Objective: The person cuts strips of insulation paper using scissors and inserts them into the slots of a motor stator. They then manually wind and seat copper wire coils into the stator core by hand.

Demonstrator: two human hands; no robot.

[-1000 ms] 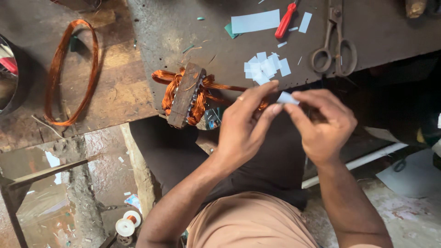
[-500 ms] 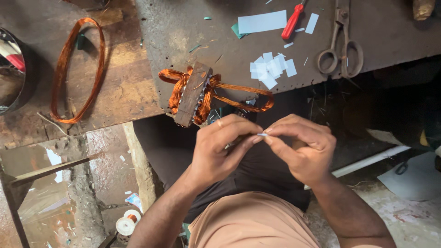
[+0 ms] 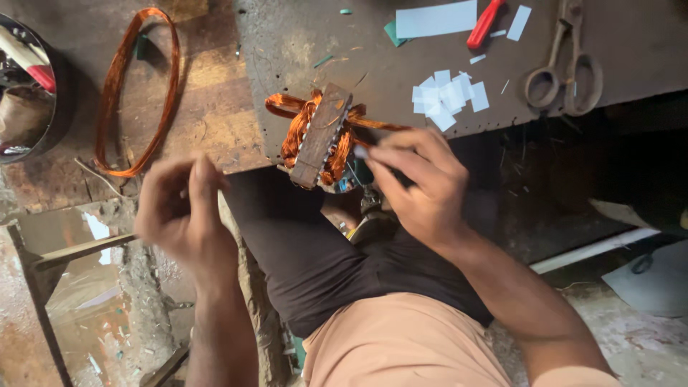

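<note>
A motor stator (image 3: 320, 136) wound with copper wire lies at the near edge of the dark workbench (image 3: 308, 43). My right hand (image 3: 419, 183) pinches a small white paper slip (image 3: 361, 152) right beside the stator's copper windings. My left hand (image 3: 183, 211) hangs blurred off to the left, below the bench edge, fingers loosely curled with nothing visible in it. A pile of small white paper slips (image 3: 448, 97) lies on the bench just behind my right hand.
A loose copper wire coil (image 3: 136, 89) lies on the wooden bench at left, next to a round metal tin (image 3: 29, 86). Old scissors (image 3: 566, 68), a red-handled tool (image 3: 486, 23) and a white paper strip (image 3: 436, 18) lie at the back right.
My hands, which were together over my lap working a paper slip, have parted. The right hand rose to the stator with the slip; the left swung away to the left.
</note>
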